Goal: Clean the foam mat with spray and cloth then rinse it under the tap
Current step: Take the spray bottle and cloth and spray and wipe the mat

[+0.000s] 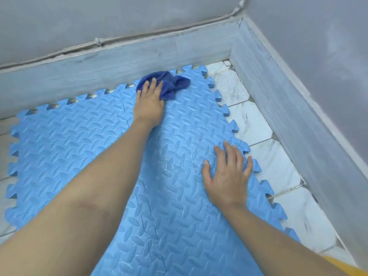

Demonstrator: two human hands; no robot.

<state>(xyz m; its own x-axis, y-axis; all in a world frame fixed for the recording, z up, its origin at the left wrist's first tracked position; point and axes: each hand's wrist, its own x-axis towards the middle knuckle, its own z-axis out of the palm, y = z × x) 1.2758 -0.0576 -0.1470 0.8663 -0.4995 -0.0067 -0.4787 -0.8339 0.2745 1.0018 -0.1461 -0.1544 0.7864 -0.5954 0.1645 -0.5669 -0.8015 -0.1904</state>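
Light blue interlocking foam mat (83,148): flat on white floor tiles (264,128), in the room corner; wiping under way, rinsing not yet done, no tap in view.
Left hand (148,102): fingers extended, pressing the cloth at the mat's far edge.
Right hand (229,176): splayed flat, bracing the mat's right side.
Dark blue crumpled cloth (171,84): under left fingertips.

Home room corner: tiled floor (264,124), skirting board (119,64).
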